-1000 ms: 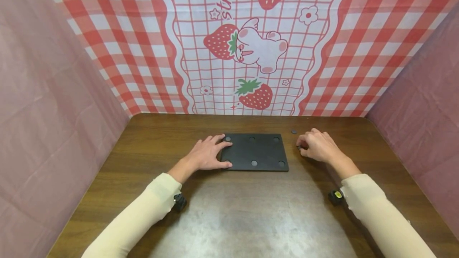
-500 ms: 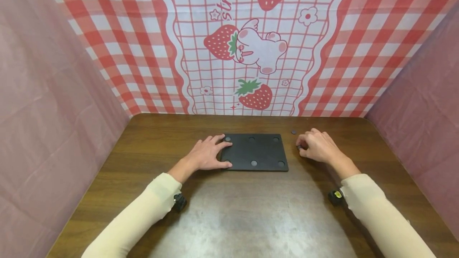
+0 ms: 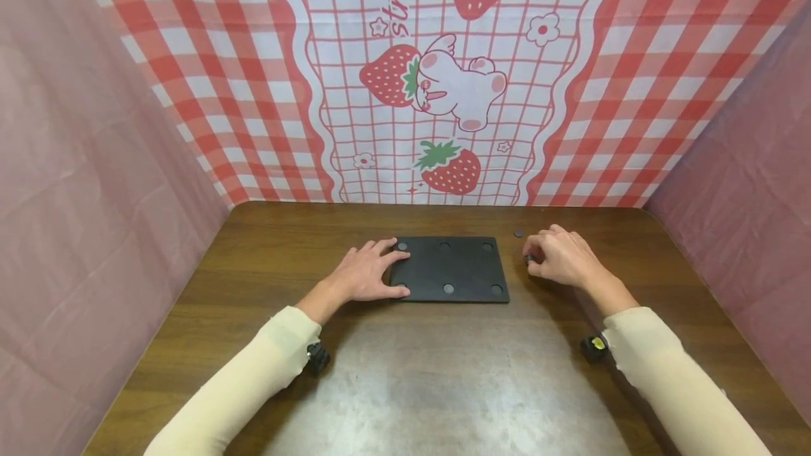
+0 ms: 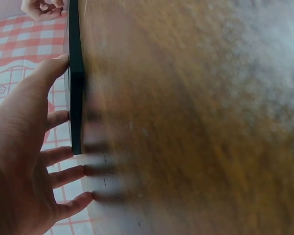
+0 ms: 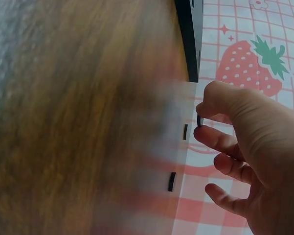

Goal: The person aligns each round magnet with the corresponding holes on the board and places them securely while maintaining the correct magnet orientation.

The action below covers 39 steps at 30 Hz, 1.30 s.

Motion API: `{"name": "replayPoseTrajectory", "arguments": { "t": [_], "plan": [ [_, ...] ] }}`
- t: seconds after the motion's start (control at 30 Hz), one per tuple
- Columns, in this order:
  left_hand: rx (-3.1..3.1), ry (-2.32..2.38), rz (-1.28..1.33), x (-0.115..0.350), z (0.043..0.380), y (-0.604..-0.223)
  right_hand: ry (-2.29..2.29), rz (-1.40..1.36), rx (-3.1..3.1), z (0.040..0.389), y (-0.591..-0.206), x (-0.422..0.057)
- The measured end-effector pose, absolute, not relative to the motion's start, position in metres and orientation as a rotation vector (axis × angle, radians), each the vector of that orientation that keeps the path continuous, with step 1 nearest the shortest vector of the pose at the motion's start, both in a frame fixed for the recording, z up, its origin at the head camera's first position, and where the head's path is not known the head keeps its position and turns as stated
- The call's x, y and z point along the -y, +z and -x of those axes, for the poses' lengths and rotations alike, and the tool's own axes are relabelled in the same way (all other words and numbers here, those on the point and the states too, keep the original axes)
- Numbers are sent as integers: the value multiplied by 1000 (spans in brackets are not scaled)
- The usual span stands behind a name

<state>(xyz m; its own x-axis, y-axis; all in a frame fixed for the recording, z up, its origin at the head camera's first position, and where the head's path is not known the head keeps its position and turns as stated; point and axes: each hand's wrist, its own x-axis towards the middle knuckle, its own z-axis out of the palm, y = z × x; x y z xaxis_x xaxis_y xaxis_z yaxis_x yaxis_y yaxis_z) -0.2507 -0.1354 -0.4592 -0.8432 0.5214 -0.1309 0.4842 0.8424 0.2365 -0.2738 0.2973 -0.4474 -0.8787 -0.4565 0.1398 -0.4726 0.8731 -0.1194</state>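
Observation:
A flat black board [image 3: 453, 266] with several round recesses lies on the table; grey discs [image 3: 448, 288] sit in some of them. My left hand [image 3: 367, 273] rests on the board's left end, fingers spread, with the thumb on its near corner. To the right of the board, my right hand [image 3: 560, 259] pinches a small dark disc [image 5: 199, 120] between thumb and index finger, just above the table. Its other fingers are loosely bent. A loose dark disc [image 3: 518, 233] lies beyond that hand. The right wrist view shows two thin dark discs [image 5: 171, 181] on the tabletop.
The brown wooden table [image 3: 405, 371] runs back to a red-and-white strawberry cloth [image 3: 456, 90]. Pink curtains [image 3: 747, 160] hang on both sides. A small black device [image 3: 593, 348] is worn at each wrist.
Almost nothing differs. My right hand keeps its pinch on the disc with only a very slight shift, and my left hand stays on the board.

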Motion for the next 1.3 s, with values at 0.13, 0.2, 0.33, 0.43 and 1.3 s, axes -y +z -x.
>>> {"name": "replayPoseTrajectory", "arguments": {
  "t": [0.13,0.2,0.33,0.43,1.3],
  "plan": [
    [-2826,345,-792,138,255,-466,236,-741,2928,273,-447,-295],
    [-2823,402,-794,140,261,-475,240,-745,2924,272,-447,-294],
    [-2832,450,-813,146,273,-497,241,-755,2912,271,-447,-292],
    [-2835,421,-837,146,273,-496,249,-759,2910,271,-448,-290],
    [-2837,293,-789,136,252,-462,333,-801,2911,259,-450,-272]
  ]
}}
